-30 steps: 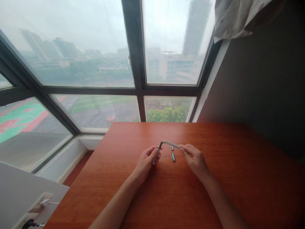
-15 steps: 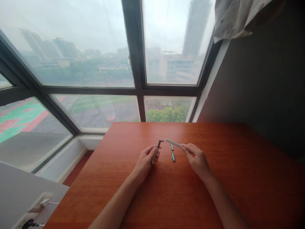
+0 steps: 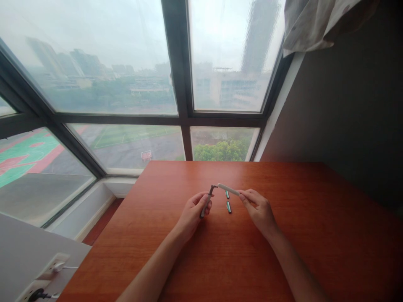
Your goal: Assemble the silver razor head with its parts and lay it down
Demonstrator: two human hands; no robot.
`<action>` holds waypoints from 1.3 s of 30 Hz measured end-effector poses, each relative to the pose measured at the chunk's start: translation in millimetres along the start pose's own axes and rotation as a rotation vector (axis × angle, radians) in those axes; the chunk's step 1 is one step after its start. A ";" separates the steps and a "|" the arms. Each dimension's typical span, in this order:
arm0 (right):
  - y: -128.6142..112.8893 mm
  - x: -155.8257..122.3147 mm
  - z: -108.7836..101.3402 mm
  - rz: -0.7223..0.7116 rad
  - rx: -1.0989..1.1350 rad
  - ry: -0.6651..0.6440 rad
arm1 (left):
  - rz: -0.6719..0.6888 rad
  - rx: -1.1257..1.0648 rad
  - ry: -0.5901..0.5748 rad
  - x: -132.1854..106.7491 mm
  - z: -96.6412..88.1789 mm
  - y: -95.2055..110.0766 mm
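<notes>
My left hand (image 3: 192, 213) is closed around a dark grey razor handle (image 3: 208, 196), whose bent top end points right. My right hand (image 3: 258, 208) pinches the end of a slim white stick-like piece (image 3: 227, 189), whose far tip almost meets the top of the razor handle. Both are held just above the reddish wooden table (image 3: 239, 260). Two small dark green cartridges (image 3: 228, 201) lie on the table between my hands, one behind the other.
A large window (image 3: 126, 84) runs along the far edge of the table, with a dark wall (image 3: 346, 105) on the right. A cloth (image 3: 315, 21) hangs at the top right. A white power strip with plugs (image 3: 47, 274) sits at the lower left.
The white piece and the razor handle touched one second ago, drew apart half a second ago, and are close together again now. The cartridges have not moved.
</notes>
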State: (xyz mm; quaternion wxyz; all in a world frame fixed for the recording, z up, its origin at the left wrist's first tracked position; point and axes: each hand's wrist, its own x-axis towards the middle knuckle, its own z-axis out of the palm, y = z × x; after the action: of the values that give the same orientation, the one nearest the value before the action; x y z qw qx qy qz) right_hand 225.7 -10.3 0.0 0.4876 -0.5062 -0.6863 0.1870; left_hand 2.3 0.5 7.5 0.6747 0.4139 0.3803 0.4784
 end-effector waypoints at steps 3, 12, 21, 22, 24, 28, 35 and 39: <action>-0.4 -0.3 0.4 0.005 -0.022 -0.013 | 0.002 -0.001 0.004 0.1 0.2 -0.2; 2.3 -0.2 0.4 0.010 -0.059 -0.009 | -0.016 -0.034 0.007 -0.5 0.2 -0.9; -2.4 -1.3 1.9 -0.013 -0.021 -0.002 | -0.016 0.030 -0.021 0.5 -2.3 -4.6; -3.2 -1.4 2.2 -0.012 -0.017 -0.010 | -0.019 0.045 -0.030 0.3 -2.4 -5.0; -4.1 -1.6 2.4 -0.007 -0.029 -0.025 | -0.021 0.067 -0.047 0.0 -2.7 -5.4; -2.8 -1.5 1.7 0.002 -0.063 -0.033 | -0.005 0.095 -0.053 -0.4 -3.6 -5.7; -4.6 -1.0 3.3 0.019 -0.009 -0.057 | 0.017 0.147 -0.059 0.4 -5.6 -7.6; -6.9 -1.3 3.9 0.029 0.035 -0.072 | 0.029 0.162 -0.067 0.1 -6.0 -7.4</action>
State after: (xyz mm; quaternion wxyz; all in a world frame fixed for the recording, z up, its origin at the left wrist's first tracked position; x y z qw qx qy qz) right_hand 218.8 -13.4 2.8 0.4686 -0.5005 -0.6927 0.2238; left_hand -0.7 0.3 -1.5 0.6441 0.4886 0.3889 0.4417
